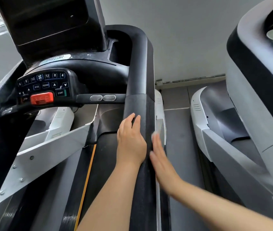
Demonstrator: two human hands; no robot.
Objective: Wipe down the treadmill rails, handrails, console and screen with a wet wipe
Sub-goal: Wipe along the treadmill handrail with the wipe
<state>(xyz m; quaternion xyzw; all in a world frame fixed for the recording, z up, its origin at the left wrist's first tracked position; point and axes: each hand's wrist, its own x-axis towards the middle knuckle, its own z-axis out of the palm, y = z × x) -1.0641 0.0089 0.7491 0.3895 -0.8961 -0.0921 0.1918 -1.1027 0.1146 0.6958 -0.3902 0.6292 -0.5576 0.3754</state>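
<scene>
My hands are on the black handrail [140, 100].
My left hand [130, 140] lies flat on it. My right hand [160, 157] is blurry, fingers straight, touching its side.

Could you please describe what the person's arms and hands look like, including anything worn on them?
Both forearms are bare, with no sleeves in view. The left hand and right hand wear no gloves, rings, watch or bracelet that I can see. The right hand is motion-blurred.
</scene>
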